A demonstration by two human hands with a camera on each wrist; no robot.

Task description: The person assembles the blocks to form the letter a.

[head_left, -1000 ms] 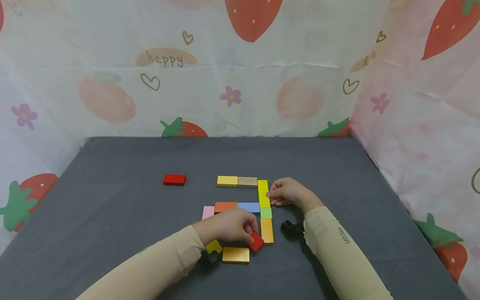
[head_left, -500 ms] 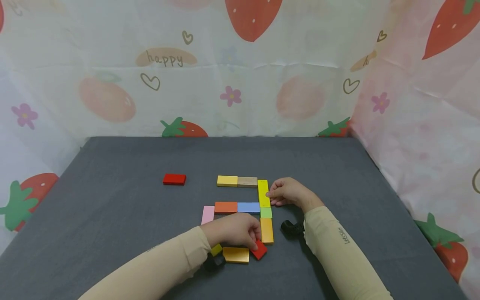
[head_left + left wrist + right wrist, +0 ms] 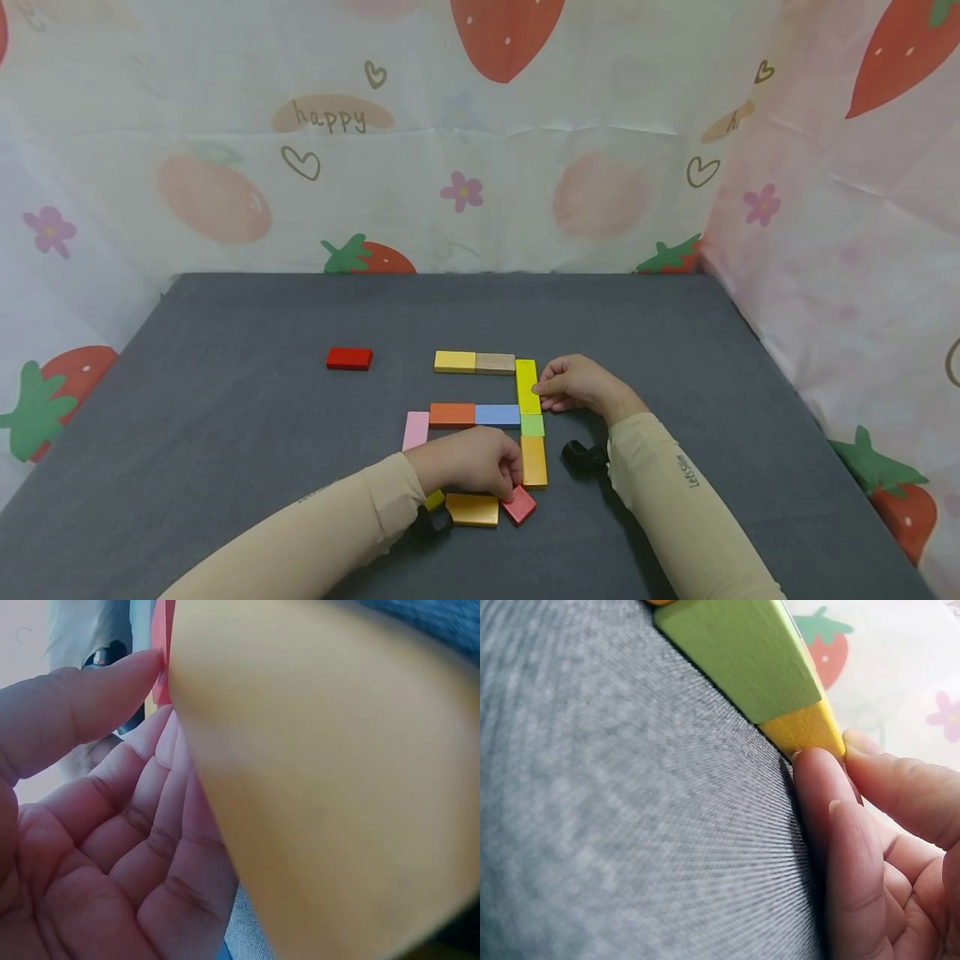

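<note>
With thumb and fingertips, my left hand (image 3: 476, 458) pinches a small red block (image 3: 519, 506), set slantwise beside a gold block (image 3: 472, 510) and below an orange-yellow block (image 3: 534, 461). In the left wrist view the thumb lies against the red block's edge (image 3: 160, 682), and a blurred gold surface (image 3: 322, 772) fills the right side. My right hand (image 3: 581, 385) holds the side of a long bright yellow block (image 3: 527, 386), thumb on its upper edge and a finger at its side. A green block (image 3: 742, 660) abuts it.
Orange (image 3: 452, 414), blue (image 3: 497, 415) and pink (image 3: 416, 431) blocks form a row. Pale yellow (image 3: 454, 362) and tan (image 3: 495, 364) blocks lie behind. A red block (image 3: 348, 359) lies apart at left. My left wrist partly hides an olive-yellow block (image 3: 435, 500).
My left hand has shifted slightly right and nearer, taking the small red block towards the gold block's right end. The right hand has stayed on the yellow block.
</note>
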